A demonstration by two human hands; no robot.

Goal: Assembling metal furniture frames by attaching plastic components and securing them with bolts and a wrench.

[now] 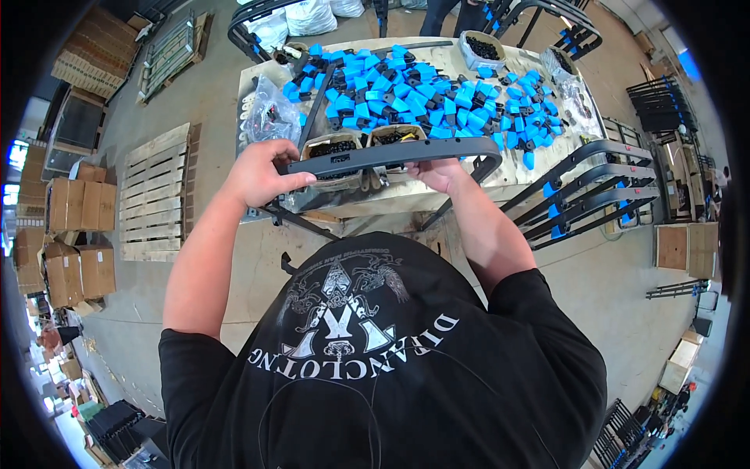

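A long dark grey curved bar (383,155) lies level across my chest, in front of the worktable (516,173). My left hand (258,173) grips the bar near its left end, fingers curled over the top. My right hand (437,173) holds it from below, right of the middle. Behind the bar two open boxes of small black parts (334,146) stand at the table's near edge. Beyond them the tabletop is heaped with several blue and black plastic pieces (422,98).
More dark bars (594,191) with blue end caps are stacked at the table's right. A wooden pallet (156,195) and cardboard boxes (78,207) sit on the floor to my left. Clear bags of parts (269,113) rest on the table's left corner.
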